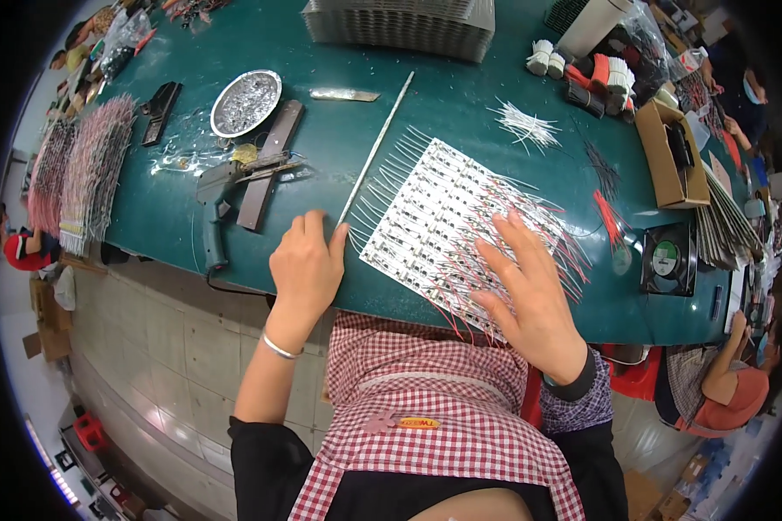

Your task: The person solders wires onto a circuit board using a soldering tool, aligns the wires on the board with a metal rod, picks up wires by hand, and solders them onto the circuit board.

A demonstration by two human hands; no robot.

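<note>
Pressing my right hand (530,286), fingers spread wide, flat on the white circuit panel (443,227) at the table's (460,104) near edge, my empty left hand (307,260) loosely curled beside it, I judge the red and white leads (565,239) could snag and bend.

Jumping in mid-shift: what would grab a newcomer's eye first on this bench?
The white circuit panel bristling with red and white wires, mid-table, with the right hand spread flat on it. The left hand rests at the table's near edge beside a thin metal rod. Farther left lie a green soldering gun and a round metal dish of silvery scraps.
</note>
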